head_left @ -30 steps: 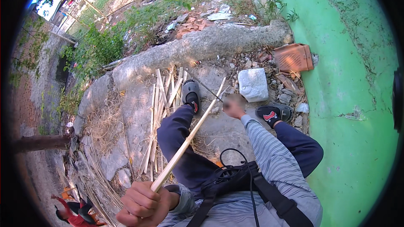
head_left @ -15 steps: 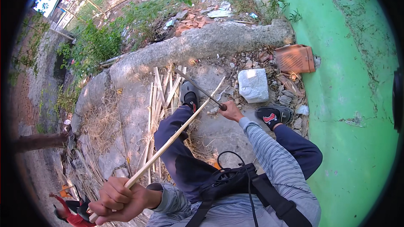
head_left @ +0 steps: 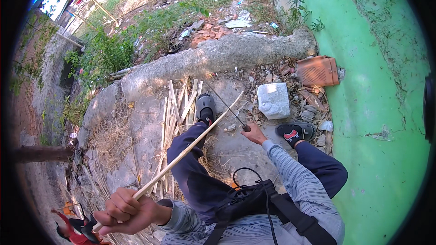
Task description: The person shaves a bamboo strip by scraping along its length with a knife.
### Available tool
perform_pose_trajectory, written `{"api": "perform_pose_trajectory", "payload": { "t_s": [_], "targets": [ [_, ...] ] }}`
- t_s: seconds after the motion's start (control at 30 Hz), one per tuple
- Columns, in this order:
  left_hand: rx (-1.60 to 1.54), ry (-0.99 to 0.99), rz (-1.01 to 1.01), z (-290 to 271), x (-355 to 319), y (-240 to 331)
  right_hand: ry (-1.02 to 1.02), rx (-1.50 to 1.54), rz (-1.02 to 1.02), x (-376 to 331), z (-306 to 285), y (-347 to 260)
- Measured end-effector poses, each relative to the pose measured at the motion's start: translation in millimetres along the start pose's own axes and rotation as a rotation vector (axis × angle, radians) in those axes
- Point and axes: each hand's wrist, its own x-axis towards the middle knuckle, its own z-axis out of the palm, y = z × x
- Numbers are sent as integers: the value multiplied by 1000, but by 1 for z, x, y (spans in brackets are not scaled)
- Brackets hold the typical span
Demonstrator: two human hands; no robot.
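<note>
Above grey concrete [head_left: 236, 159] slants a pale, slender strip [head_left: 181, 155].

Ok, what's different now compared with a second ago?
The left hand has shifted to the left, taking the near end of the pale strip with it. The right hand has drawn slightly back toward the body with the bladed tool. Nothing was taken hold of or let go. The white block and the strips on the ground stayed put.

There's one held strip [head_left: 189, 148] — one blade [head_left: 234, 115] (two shoes [head_left: 205, 105], too)
</note>
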Motion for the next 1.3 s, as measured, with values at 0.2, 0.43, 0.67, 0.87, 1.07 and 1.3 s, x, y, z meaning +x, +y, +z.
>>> {"api": "perform_pose_trajectory", "payload": {
  "t_s": [0.2, 0.43, 0.67, 0.87, 1.07, 1.3],
  "targets": [
    [-109, -61, -77, 0, -4, 6, -33, 117, 31, -87, -7, -34],
    [239, 56, -270, 19, -20, 30, 113, 86, 150, -183, -55, -51],
    [103, 183, -230, 55, -33, 30, 305, 233, 248, -279, -66, -8],
    [40, 124, -249, 63, -49, 29, 389, 407, 477, -298, -42, 18],
    [13, -145, -356, 79, -63, 17, 420, 379, 447, -265, -54, 2],
    [68, -206, -359, 94, -70, 24, 409, 302, 323, -268, -38, -34]
  ]
}}
